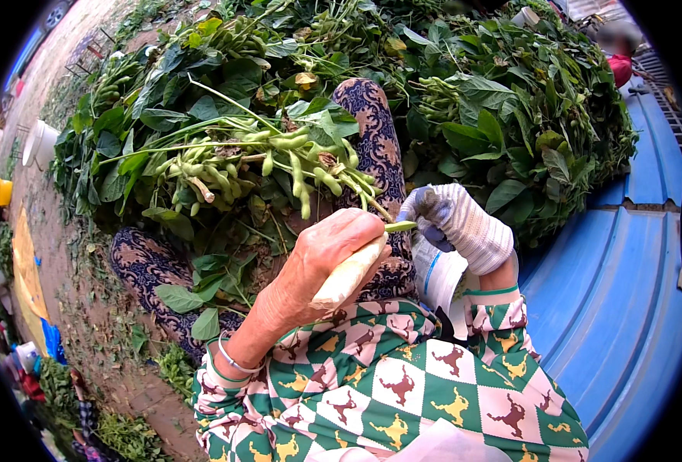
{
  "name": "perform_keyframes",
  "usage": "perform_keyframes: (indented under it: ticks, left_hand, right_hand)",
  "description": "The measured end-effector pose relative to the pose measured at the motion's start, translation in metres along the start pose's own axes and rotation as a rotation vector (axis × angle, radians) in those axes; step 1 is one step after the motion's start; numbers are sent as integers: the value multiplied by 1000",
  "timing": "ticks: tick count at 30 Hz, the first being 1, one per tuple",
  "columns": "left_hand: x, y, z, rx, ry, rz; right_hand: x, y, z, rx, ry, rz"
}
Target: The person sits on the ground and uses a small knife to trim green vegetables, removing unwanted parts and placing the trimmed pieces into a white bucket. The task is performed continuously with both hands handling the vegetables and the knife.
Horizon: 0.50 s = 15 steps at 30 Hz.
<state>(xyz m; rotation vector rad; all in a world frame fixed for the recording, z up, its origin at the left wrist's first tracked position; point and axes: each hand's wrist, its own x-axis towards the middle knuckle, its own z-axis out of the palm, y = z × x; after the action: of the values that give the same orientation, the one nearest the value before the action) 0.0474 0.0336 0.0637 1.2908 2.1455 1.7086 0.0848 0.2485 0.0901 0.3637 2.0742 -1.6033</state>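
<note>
My bare left hand [333,246], a bangle on its wrist, is closed around a thick cream-coloured handle-like thing [348,279]; what its far end is I cannot make out. A slim green pod [401,226] lies at that hand's fingertips. Close by on the right, my right hand [452,223] wears a pale knitted glove with blue-grey fingers. Its fingers are bent around the thin end of a soybean stem [375,206]. From there the stem reaches left over my knee, carrying several plump green pods [298,173]. Below the glove is a white printed bag or packet [441,279], partly hidden.
Leafy soybean plants [502,131] are heaped in front and to both sides of my patterned trouser legs [375,131]. Blue corrugated metal [603,292] runs along the right. A white bucket [42,145] stands at the left, and another person's red sleeve [620,69] shows at the far right.
</note>
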Motion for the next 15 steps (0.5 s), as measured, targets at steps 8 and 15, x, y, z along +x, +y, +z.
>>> perform_keyframes:
  ticks: [8, 15]
  left_hand:
    - [6, -5, 7, 44, -77, 54]
    - [14, -3, 8, 185, 93, 99]
  right_hand:
    - [-11, -4, -4, -216, -59, 7]
    - [-11, 16, 8, 147, 67, 19]
